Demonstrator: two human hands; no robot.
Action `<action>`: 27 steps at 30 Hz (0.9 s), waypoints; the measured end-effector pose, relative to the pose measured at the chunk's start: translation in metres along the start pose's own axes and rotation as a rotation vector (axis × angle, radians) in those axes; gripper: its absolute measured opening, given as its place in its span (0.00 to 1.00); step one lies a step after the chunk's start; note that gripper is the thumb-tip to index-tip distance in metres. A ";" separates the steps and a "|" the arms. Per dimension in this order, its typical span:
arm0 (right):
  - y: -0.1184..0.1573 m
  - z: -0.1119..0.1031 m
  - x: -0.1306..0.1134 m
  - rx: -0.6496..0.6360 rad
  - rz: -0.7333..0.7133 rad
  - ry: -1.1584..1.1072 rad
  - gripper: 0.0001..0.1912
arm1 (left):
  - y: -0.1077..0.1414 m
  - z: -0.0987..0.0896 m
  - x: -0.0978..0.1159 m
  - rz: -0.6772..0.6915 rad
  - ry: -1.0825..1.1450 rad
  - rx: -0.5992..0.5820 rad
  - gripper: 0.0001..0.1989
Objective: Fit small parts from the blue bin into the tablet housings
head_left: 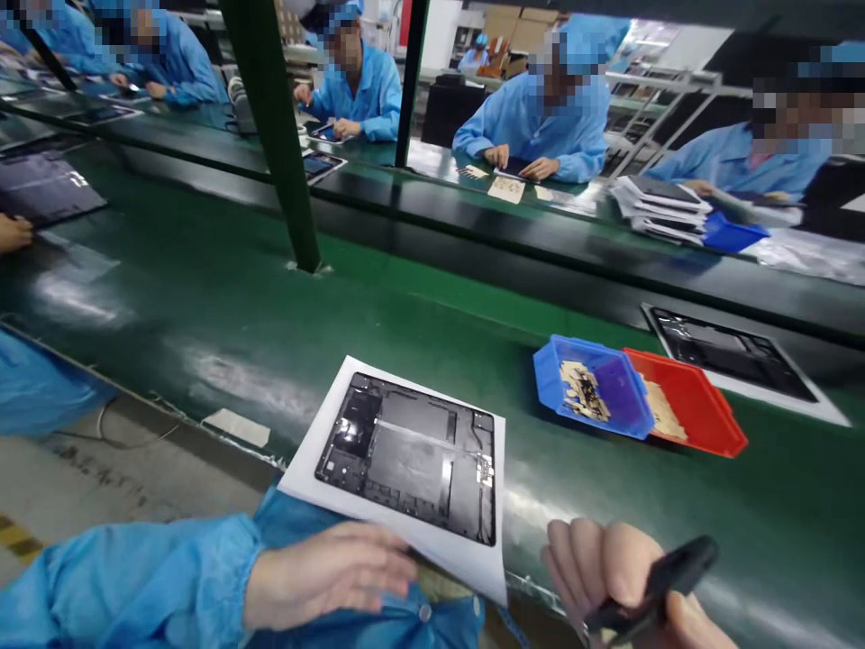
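A dark tablet housing (412, 455) with its inner parts exposed lies on a white sheet (304, 473) at the near edge of the green bench. My left hand (334, 577) is just below the sheet's near edge, fingers stretched out and slightly blurred, holding nothing visible. At the lower right, my right hand (625, 577) is closed around a black tool (682, 572), whose lower end is partly hidden. A blue bin (598, 383) with small tan and black pieces stands beyond my right hand, touching a red bin (703, 406) with tan pieces.
Another housing (736, 351) lies on a sheet at the right. A green post (270, 135) rises from the bench. Across the line, several people in blue work; a stack of sheets (662, 207) stands there. At the far left, another person's hand (13, 233) is beside a dark panel (47, 189).
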State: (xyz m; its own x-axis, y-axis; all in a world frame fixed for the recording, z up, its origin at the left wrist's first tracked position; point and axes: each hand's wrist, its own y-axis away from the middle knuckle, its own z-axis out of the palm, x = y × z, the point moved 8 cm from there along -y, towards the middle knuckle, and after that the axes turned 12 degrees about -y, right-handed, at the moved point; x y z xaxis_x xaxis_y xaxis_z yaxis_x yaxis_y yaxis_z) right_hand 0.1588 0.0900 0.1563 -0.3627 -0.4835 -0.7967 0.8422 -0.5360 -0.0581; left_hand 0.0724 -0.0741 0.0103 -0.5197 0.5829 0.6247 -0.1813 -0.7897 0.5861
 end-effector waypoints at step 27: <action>-0.141 -0.034 0.139 0.459 0.054 0.667 0.08 | -0.027 -0.121 0.191 0.953 -1.738 0.356 0.06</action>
State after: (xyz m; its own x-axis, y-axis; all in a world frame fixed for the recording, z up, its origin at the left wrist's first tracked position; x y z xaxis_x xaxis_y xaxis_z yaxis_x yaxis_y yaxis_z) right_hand 0.0035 0.1218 0.0330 0.1098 -0.0796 -0.9908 0.5516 -0.8244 0.1274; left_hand -0.1230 0.0356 0.0511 0.9125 -0.2170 0.3466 -0.1334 -0.9592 -0.2495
